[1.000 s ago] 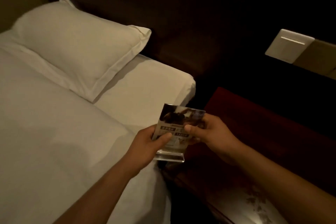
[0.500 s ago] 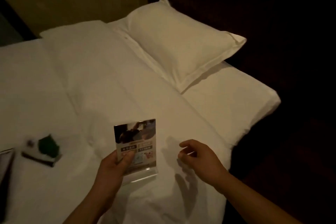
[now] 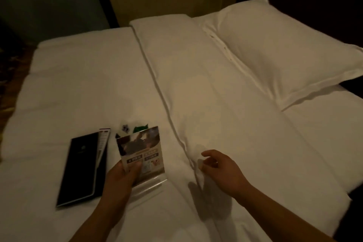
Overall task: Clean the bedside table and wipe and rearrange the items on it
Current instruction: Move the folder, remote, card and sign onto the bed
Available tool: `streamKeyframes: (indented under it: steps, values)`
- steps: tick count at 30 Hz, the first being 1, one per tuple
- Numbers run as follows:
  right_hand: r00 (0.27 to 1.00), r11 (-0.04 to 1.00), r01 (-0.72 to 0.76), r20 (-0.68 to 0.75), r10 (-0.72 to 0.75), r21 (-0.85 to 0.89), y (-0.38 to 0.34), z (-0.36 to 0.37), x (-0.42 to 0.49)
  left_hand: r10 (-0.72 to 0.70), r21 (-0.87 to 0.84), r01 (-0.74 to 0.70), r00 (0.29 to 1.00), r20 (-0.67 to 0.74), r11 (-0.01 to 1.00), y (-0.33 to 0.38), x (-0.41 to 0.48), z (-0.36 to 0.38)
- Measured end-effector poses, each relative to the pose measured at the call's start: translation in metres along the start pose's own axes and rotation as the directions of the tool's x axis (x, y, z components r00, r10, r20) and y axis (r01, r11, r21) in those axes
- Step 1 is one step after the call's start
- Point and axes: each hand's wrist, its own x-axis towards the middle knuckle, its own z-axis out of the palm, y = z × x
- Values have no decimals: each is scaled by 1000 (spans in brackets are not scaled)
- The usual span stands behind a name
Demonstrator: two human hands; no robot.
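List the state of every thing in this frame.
Sign stand: upright, held near its lower edge.
Left hand: fingers grip the stand.
Right hand: empty, fingers loosely curled.
Black folder: closed, flat on the bed.
Green item: on the bed, partly hidden.
Pillow: lying on the bed.

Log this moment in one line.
left hand: holds sign stand | right hand: empty | on bed: black folder, pillow | bedside table: not in view
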Motion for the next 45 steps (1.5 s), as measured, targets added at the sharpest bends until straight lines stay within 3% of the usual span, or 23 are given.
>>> streamKeyframes:
  steps: [7, 13, 16, 19, 22, 25, 27, 29, 36, 45]
  values:
    - [999, 999, -34, 31, 34, -10, -28, 32, 16, -15, -104, -13, 963, -267, 995, -21, 30, -50]
    - [999, 999, -36, 33, 36, 10, -38, 43, 21, -5, -140, -41, 951, -309, 989, -28, 38, -62]
    - [999, 1000, -30, 29, 30, 5, -41, 45, 22, 14, -69, -40, 941, -339, 997, -19, 33, -67]
    - [999, 1000, -21, 27, 21, -3, -41, 44, 21, 50, -5, -61, 859, -510, 998, -5, 17, -72]
    - [1000, 1000, -9, 17, 9, -7, -39, 39, 20, 240, 271, -90, 764, -599, 959, 5, -6, -72]
    - [1000, 1000, -1, 11, 1, -19, -36, 32, 19, 477, 516, -216, 753, -453, 829, 7, -26, -51]
    - [1000, 1000, -4, 4, 4, -13, -34, 26, 17, 619, 668, -321, 739, -267, 671, 8, -34, -30]
    - [1000, 1000, -7, -5, 7, -10, -32, 20, 15, 678, 717, -433, 732, -75, 547, 10, -35, -12]
    - [998, 1000, -15, -61, 16, 14, -19, -7, 0, 450, 756, -448, 864, 228, 477, 13, -15, 44]
    - [982, 989, -28, -183, 54, 144, 9, -61, -40, 422, 727, -576, 804, 420, 375, 20, -28, 110]
